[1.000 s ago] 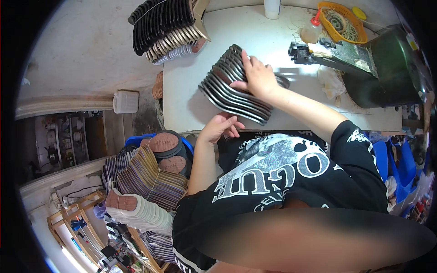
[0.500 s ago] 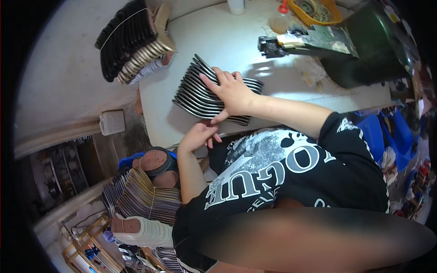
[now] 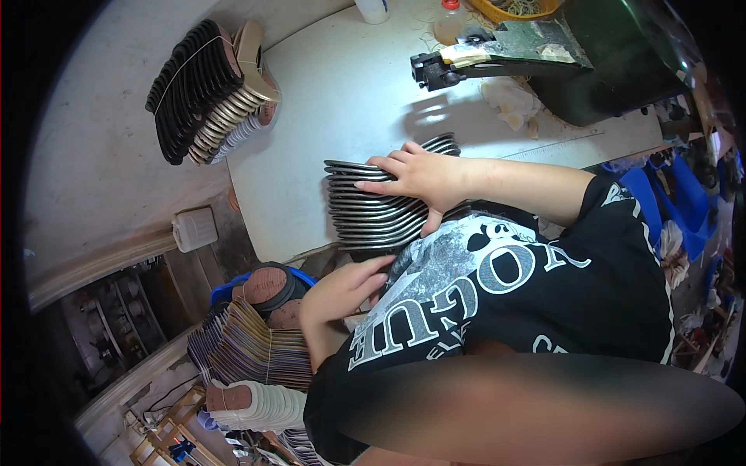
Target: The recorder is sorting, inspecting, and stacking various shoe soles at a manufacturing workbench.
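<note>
On the white table [image 3: 303, 101] a stack of dark insoles [image 3: 373, 213] with shiny edges lies near the front edge. My right hand [image 3: 426, 182] grips this stack, its fingers across the top and the thumb at the near side. Just below the stack, close to my shirt, my left hand [image 3: 350, 289] has its fingers stretched and apart, with no object visible in it; some fingertips are partly hidden.
Tied bundles of black and beige insoles [image 3: 206, 89] stand against the wall. More stacked insoles [image 3: 249, 342] sit beside my left arm. A dark green machine arm [image 3: 505, 58] reaches over the table, near a red-capped bottle [image 3: 451, 23] and yellow basket [image 3: 509, 9].
The insole stack has turned and come nearer to me under my right hand. My left hand has drawn away from it, down towards my shirt. The view has shifted slightly.
</note>
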`<move>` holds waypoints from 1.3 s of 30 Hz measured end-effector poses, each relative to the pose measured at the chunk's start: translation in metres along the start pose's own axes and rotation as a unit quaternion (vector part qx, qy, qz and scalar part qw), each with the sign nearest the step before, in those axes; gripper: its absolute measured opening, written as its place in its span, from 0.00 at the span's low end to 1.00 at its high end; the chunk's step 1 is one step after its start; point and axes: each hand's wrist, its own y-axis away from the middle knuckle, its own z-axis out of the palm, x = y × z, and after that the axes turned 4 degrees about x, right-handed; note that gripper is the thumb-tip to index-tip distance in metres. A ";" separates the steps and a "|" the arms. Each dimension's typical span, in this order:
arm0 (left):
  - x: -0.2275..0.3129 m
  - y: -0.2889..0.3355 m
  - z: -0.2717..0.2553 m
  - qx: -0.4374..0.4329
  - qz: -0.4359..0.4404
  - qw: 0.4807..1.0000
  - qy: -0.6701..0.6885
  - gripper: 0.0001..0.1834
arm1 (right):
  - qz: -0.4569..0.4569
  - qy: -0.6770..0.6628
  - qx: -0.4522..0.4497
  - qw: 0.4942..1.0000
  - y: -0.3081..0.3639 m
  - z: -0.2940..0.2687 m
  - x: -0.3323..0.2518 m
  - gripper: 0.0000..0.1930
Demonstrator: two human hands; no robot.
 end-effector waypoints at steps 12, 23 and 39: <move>-0.003 -0.125 -0.065 0.254 -0.141 0.917 -0.274 0.22 | 0.053 -0.114 0.213 0.969 0.020 0.033 0.009 0.35; 0.022 -0.137 -0.041 0.218 -0.116 0.866 -0.434 0.29 | 0.490 0.099 0.256 0.827 0.061 0.019 0.089 0.13; 0.017 -0.136 -0.039 0.258 -0.117 0.877 -0.387 0.27 | 0.564 0.092 0.205 0.794 0.053 -0.005 0.103 0.09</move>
